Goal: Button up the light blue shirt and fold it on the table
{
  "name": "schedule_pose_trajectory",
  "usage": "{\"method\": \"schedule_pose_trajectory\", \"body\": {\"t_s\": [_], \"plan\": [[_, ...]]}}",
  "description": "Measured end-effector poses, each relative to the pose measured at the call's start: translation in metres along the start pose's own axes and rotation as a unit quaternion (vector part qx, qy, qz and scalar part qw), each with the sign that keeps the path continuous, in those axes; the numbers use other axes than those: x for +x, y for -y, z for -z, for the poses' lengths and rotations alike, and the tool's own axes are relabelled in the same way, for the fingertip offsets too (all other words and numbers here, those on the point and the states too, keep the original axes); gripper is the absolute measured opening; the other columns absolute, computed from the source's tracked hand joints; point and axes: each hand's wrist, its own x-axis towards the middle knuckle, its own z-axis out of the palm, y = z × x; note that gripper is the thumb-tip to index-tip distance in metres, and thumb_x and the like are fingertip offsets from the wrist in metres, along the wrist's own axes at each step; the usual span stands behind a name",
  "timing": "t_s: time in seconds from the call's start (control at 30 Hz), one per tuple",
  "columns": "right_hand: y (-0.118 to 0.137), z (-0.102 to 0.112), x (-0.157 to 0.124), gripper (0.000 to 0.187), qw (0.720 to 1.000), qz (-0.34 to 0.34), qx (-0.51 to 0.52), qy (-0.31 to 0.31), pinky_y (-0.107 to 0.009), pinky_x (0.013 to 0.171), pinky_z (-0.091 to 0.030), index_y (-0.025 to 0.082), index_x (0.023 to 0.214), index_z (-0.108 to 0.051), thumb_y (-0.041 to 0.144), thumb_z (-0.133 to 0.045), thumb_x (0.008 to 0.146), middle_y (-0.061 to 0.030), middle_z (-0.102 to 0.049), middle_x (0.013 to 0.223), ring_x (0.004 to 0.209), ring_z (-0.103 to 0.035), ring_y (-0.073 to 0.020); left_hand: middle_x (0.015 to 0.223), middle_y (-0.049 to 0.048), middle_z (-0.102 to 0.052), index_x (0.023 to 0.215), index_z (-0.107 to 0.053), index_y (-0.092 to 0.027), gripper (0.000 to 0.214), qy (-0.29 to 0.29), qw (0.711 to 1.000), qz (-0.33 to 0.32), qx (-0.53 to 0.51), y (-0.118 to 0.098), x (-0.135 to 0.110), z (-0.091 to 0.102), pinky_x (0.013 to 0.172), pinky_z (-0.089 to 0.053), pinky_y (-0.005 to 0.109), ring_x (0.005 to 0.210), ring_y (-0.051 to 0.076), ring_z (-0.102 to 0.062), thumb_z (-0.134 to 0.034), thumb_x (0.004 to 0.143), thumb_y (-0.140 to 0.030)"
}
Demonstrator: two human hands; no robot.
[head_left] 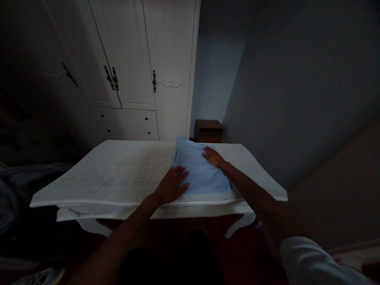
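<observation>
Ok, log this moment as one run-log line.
Left hand: spread at left edge of light-blue, roughly rectangular cloth | right hand: resting on its far right part | cloth: lying on long white table with curved edges

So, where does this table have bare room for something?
Widest patch: from the left edge of the white table to the blue cloth. Smaller: from the right forearm to the right edge. Crowded: the cloth, with left hand and right hand on it.

White wardrobe and small brown cabinet behind a white surface.
Dark handles mark the wardrobe's doors, round knobs its drawers, a raised scroll its right-hand door; the cabinet stands near a grey wall, and rumpled fabric lies left of the surface.
</observation>
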Motion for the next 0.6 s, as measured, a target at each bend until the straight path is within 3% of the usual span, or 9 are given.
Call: {"method": "schedule_pose_trajectory", "body": {"t_s": [0.1, 0.2, 0.27, 0.33, 0.43, 0.53, 0.6], "plan": [[0.000, 0.004, -0.002, 0.065, 0.999, -0.026, 0.015, -0.015, -0.039, 0.119, -0.024, 0.011, 0.145, -0.043, 0.055, -0.038, 0.098, -0.0158, -0.038, 0.155, 0.146, -0.030, -0.0277, 0.150, 0.0128, -0.045, 0.140, -0.051, -0.019, 0.058, 0.011, 0.998, 0.025, -0.058, 0.000, 0.002, 0.004, 0.120, -0.020, 0.053, 0.142, 0.027, -0.036, -0.046, 0.094, -0.055], [-0.005, 0.016, 0.000, 0.065, 0.996, -0.079, 0.038, -0.032, -0.043, 0.115, -0.029, 0.010, 0.140, -0.049, 0.056, -0.045, 0.095, -0.0206, -0.046, 0.148, 0.140, -0.038, -0.0328, 0.145, 0.0100, -0.052, 0.129, -0.061, -0.021, 0.055, 0.021, 0.978, 0.077, -0.195, 0.004, 0.007, 0.016, 0.119, -0.025, 0.050, 0.139, 0.026, -0.042, -0.049, 0.091, -0.059], [-0.011, 0.024, 0.002, 0.063, 0.989, -0.129, 0.059, -0.043, -0.045, 0.111, -0.033, 0.009, 0.134, -0.054, 0.057, -0.044, 0.095, -0.0242, -0.051, 0.142, 0.135, -0.044, -0.0358, 0.134, 0.0097, -0.062, 0.118, -0.067, -0.021, 0.053, -0.002, 0.937, 0.143, -0.318, 0.011, 0.016, 0.025, 0.113, -0.035, 0.047, 0.129, 0.026, -0.053, -0.049, 0.089, -0.061], [-0.018, 0.032, 0.004, 0.058, 0.978, -0.182, 0.088, -0.049, -0.046, 0.106, -0.038, 0.008, 0.126, -0.059, 0.054, -0.043, 0.095, -0.0269, -0.055, 0.135, 0.131, -0.049, -0.0376, 0.121, 0.0107, -0.069, 0.110, -0.069, -0.019, 0.053, -0.080, 0.879, 0.225, -0.412, 0.020, 0.028, 0.034, 0.103, -0.045, 0.044, 0.116, 0.026, -0.062, -0.057, 0.083, -0.062], [-0.026, 0.040, 0.008, 0.046, 0.956, -0.246, 0.160, -0.031, -0.041, 0.094, -0.048, 0.008, 0.106, -0.066, 0.048, -0.047, 0.096, -0.0258, -0.068, 0.112, 0.114, -0.063, -0.0350, 0.103, 0.0085, -0.072, 0.097, -0.066, -0.017, 0.046, -0.192, 0.782, 0.371, -0.462, 0.034, 0.052, 0.043, 0.086, -0.053, 0.035, 0.099, 0.023, -0.067, -0.074, 0.066, -0.051], [-0.025, 0.045, 0.011, 0.034, 0.924, -0.279, 0.262, 0.010, -0.030, 0.072, -0.055, 0.012, 0.091, -0.064, 0.043, -0.053, 0.095, -0.0130, -0.071, 0.078, 0.079, -0.071, -0.0225, 0.080, 0.0052, -0.068, 0.080, -0.062, -0.016, 0.032, -0.154, 0.713, 0.477, -0.489, 0.045, 0.076, 0.045, 0.069, -0.054, 0.029, 0.076, 0.018, -0.067, -0.077, 0.061, -0.036], [-0.023, 0.047, 0.012, 0.027, 0.899, -0.286, 0.329, 0.041, -0.024, 0.060, -0.053, 0.015, 0.086, -0.061, 0.040, -0.057, 0.094, -0.0040, -0.066, 0.065, 0.060, -0.065, -0.0140, 0.069, 0.0046, -0.064, 0.072, -0.060, -0.014, 0.026, -0.108, 0.701, 0.501, -0.496, 0.049, 0.087, 0.045, 0.061, -0.053, 0.029, 0.063, 0.017, -0.064, -0.077, 0.061, -0.030]]}}
